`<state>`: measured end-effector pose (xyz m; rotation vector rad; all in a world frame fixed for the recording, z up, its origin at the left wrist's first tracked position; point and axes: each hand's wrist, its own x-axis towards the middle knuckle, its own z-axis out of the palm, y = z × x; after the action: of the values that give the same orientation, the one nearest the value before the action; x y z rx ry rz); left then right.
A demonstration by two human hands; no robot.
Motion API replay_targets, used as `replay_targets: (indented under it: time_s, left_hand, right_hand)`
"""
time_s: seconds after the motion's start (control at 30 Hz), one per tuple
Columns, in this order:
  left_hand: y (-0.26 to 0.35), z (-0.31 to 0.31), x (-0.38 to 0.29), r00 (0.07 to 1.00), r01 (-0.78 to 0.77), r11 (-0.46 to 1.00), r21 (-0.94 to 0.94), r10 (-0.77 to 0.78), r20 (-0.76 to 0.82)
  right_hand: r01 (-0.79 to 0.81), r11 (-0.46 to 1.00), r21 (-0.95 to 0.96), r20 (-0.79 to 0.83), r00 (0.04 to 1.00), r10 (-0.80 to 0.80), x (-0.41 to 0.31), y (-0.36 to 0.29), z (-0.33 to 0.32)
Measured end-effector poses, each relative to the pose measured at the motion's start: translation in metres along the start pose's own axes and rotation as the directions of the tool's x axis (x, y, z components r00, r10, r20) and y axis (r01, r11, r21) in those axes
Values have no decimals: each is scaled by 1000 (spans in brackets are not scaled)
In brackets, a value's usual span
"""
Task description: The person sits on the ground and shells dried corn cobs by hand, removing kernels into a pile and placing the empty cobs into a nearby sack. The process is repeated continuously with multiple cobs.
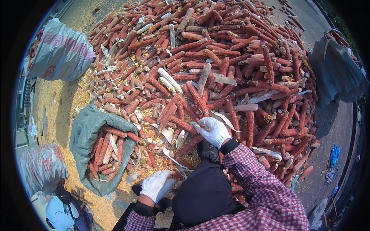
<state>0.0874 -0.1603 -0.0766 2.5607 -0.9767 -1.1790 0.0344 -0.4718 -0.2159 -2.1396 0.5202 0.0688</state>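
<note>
In a white knitted glove, my right hand reaches into a big heap of reddish, mostly shelled corn cobs. Its curled fingers are at the end of a red cob, close to a thin strip of dry husk. Whether they grip anything is unclear. My left hand, also gloved, hovers low in front of me with its thumb apart and nothing visible in it. To its left, a green woven sack lies with its mouth facing the heap and cobs inside.
Loose yellow kernels cover the ground at left. Filled woven sacks stand at upper left, lower left and right. Another person is at lower left. Blue twine lies on the pavement at right.
</note>
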Motion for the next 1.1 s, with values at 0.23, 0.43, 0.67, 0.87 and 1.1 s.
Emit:
replay_targets:
  time_s: [0.23, 0.43, 0.67, 0.87, 1.1]
  left_hand:
    - [12, 4, 21, 993, -25, 1000, 5, 24, 120]
    - [16, 10, 24, 988, -90, 996, 13, 87, 125]
    - [17, 5, 26, 987, -65, 998, 16, 62, 150]
    - [20, -5, 37, 988, -96, 992, -76, 104, 117]
    - [31, -5, 75, 1000, -18, 382, -924, -4, -21]
  right_hand:
    - [-127, 950, -284, -249, 967, 55, 64, 2, -47]
    - [-295, 804, -516, 276, 832, 482, 133, -23, -12]
    - [-255, 922, -293, -101, 967, 235, 90, 41, 31]
    - [-33, 988, 148, -135, 989, 53, 40, 6, -26]
    - [-15, -364, 931, -72, 972, -224, -5, -25, -36]
